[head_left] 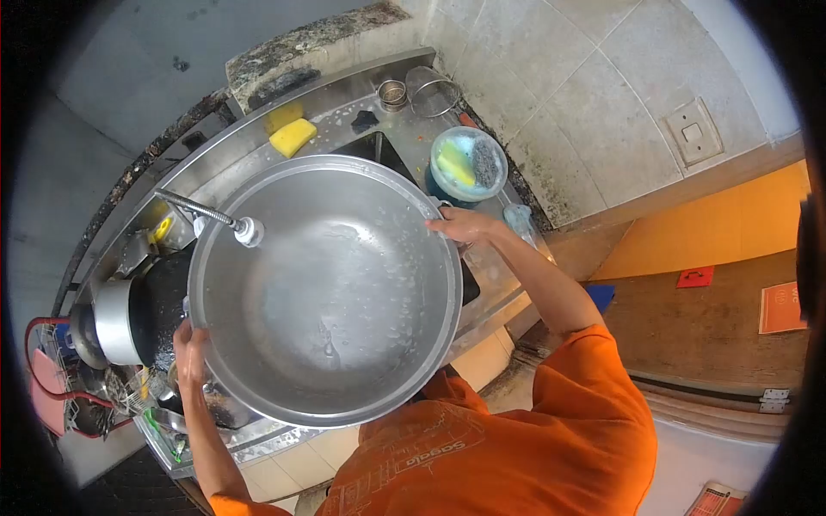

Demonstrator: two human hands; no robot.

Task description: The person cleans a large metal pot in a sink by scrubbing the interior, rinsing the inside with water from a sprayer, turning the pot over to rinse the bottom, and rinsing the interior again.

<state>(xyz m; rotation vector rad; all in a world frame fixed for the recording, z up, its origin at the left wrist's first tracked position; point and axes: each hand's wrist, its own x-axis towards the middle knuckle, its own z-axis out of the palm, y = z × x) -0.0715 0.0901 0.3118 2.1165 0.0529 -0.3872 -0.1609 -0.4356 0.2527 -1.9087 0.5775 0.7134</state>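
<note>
Between two hands (190,354) (467,225), one pot (335,292), probably

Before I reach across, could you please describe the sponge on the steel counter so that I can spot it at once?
Start at the large metal basin in the middle. Just beyond its far rim, left of centre, the yellow sponge lies on the steel counter. It sits alone, whereas the greenish sponge shares a plastic tub with a grey scourer.
</note>
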